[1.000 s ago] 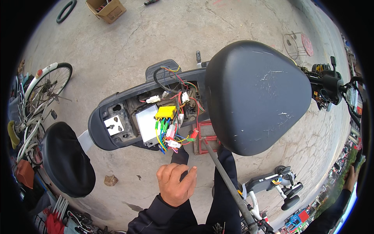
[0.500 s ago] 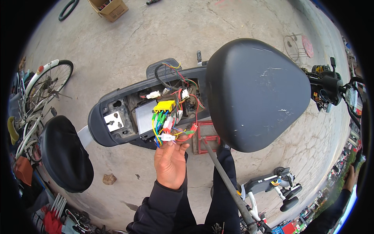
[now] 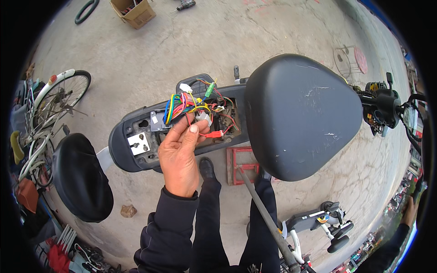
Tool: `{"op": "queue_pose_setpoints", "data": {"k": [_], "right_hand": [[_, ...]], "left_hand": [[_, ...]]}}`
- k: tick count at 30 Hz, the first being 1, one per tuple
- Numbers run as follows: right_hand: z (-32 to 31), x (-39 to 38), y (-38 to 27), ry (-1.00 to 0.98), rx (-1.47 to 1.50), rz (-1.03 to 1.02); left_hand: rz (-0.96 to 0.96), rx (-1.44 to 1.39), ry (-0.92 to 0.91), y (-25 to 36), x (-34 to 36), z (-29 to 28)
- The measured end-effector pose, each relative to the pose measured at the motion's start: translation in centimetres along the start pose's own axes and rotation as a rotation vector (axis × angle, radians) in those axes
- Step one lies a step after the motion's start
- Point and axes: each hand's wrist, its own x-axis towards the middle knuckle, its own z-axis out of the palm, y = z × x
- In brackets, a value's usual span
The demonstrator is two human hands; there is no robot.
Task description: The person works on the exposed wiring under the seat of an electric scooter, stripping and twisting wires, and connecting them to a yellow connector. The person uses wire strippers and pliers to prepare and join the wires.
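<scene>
My left hand [image 3: 180, 159] is pinching a bundle of coloured wires [image 3: 180, 107] over the opened rear body [image 3: 120, 141] of an electric scooter. Blue, yellow, red and black strands loop above the fingers. Several plugs hang among them: a white connector [image 3: 203, 119] by the fingertips, a red connector [image 3: 214, 134] right of the thumb, and a green connector [image 3: 210, 89] at the far side. A dark box with a white label [image 3: 157, 120] shows left of the bundle. At the right rim my right hand [image 3: 411, 210] has its fingers closed beside a greyish thing too dim to name.
The black seat [image 3: 305, 113] stands right of the compartment. A metal bar [image 3: 261, 200] slants up from below past my legs toward a red frame [image 3: 231, 168]. Another black seat [image 3: 82, 177] and a bicycle [image 3: 59, 98] are at left, a cardboard box [image 3: 136, 16] far off.
My left hand has moved up and left over the compartment, and the wire bundle has swung to the far side. The yellow connector and silver finned box no longer show.
</scene>
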Motion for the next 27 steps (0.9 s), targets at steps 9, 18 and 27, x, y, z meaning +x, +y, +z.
{"op": "queue_pose_setpoints", "data": {"k": [9, 18, 27], "right_hand": [[-0.2, 0.2, 0.4, -0.015, -0.020, -0.029], [0.2, -0.2, 0.7, 0.043, 0.036, -0.012], [-1.5, 1.5, 3.1, 0.007, 0.096, 0.056]], "left_hand": [[0.114, 0.087, -0.076, 0.2, 1.2, -1.5], [0.320, 0.323, 0.002, 0.6, 0.8, -1.9], [0.706, 0.860, 0.055, 3.0, 1.2, -0.2]]}}
